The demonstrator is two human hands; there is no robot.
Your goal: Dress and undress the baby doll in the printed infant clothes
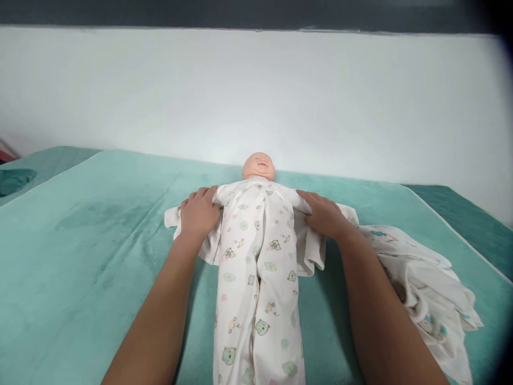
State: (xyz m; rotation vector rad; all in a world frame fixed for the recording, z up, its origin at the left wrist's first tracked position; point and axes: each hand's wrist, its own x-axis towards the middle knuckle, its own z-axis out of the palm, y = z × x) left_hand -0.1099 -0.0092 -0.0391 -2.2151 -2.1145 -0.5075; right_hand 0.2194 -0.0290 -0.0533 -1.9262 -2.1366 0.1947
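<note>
A baby doll (258, 165) lies on its back, its bald head away from me. White baby trousers (256, 256) printed with green bears and small animals lie lengthwise over its body, legs towards me. Beneath them a white baby top (310, 251) spreads out on both sides. My left hand (200, 211) is closed over the sleeve on the left, its thumb hidden. On the other side my right hand (326, 214) wraps the opposite sleeve, thumb below and fingers above. Whether the doll's arms are inside the sleeves I cannot tell.
Crumpled white baby clothes (428, 289) with coloured prints lie to the right, beside my right forearm. A green fleece cover (100, 246) lies under everything. Behind the doll's head rises a white wall (256, 96) with a dark band along its top.
</note>
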